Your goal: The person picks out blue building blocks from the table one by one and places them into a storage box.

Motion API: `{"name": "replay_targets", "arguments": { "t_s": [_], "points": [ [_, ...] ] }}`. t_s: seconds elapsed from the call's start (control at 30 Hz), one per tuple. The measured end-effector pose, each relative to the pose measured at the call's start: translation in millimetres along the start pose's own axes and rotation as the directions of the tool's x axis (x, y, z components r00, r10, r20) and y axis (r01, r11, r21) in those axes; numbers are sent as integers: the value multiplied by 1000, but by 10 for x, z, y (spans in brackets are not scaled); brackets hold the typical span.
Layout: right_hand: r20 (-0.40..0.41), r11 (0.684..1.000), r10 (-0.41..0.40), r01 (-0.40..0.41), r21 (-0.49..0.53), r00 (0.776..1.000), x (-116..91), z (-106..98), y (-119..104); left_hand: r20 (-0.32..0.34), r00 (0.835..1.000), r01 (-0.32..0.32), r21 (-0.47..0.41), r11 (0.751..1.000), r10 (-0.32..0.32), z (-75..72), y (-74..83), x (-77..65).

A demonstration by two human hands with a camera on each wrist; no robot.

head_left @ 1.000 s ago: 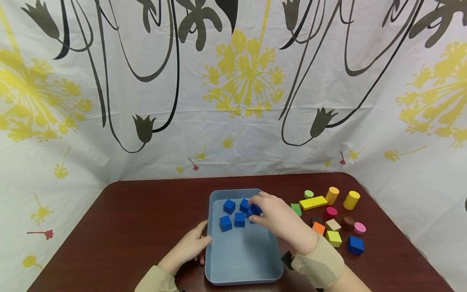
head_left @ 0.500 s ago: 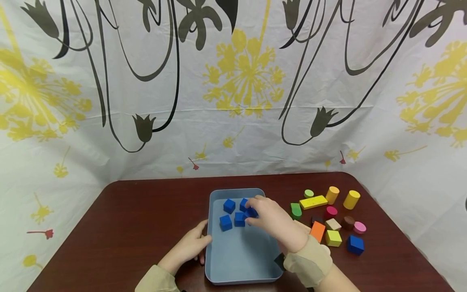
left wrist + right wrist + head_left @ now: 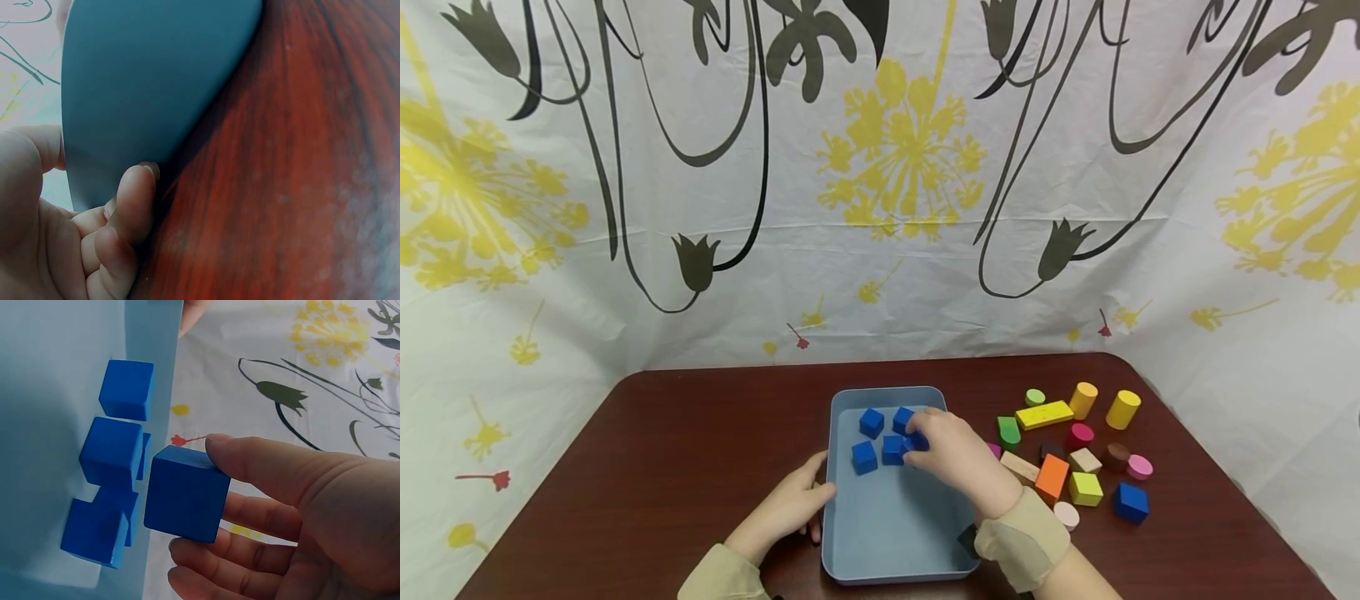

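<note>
My right hand pinches a blue cube between thumb and fingers over the far right part of a blue-grey tray. In the right wrist view the cube is fully visible, apart from the tray floor. Several other blue cubes lie loosely grouped inside the tray's far half. At the tray's left side, my left hand grips the wall; its thumb is at the rim and the fingers curl against the outer side, as the left wrist view shows.
Right of the tray lie loose blocks on the dark wooden table: a yellow bar, an orange block, a yellow-green cube, a larger blue block and several cylinders. A patterned cloth hangs behind.
My right hand has shifted a little left and toward me with the blue cube, uncovering the orange and wooden blocks beside the tray. The left hand stays on the tray.
</note>
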State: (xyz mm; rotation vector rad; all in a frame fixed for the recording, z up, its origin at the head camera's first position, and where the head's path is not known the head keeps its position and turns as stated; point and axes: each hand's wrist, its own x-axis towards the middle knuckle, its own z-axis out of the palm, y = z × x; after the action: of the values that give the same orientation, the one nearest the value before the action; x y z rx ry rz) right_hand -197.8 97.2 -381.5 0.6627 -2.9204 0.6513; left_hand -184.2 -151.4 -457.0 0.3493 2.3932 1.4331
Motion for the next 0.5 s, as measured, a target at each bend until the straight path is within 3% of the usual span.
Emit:
{"name": "replay_targets", "arguments": {
  "t_s": [0.5],
  "points": [
    [20, 998, 58, -58, 19, 998, 17, 95, 51, -8, 1000, 5, 12, 1000, -5, 3, 3, 5]
  ]
}}
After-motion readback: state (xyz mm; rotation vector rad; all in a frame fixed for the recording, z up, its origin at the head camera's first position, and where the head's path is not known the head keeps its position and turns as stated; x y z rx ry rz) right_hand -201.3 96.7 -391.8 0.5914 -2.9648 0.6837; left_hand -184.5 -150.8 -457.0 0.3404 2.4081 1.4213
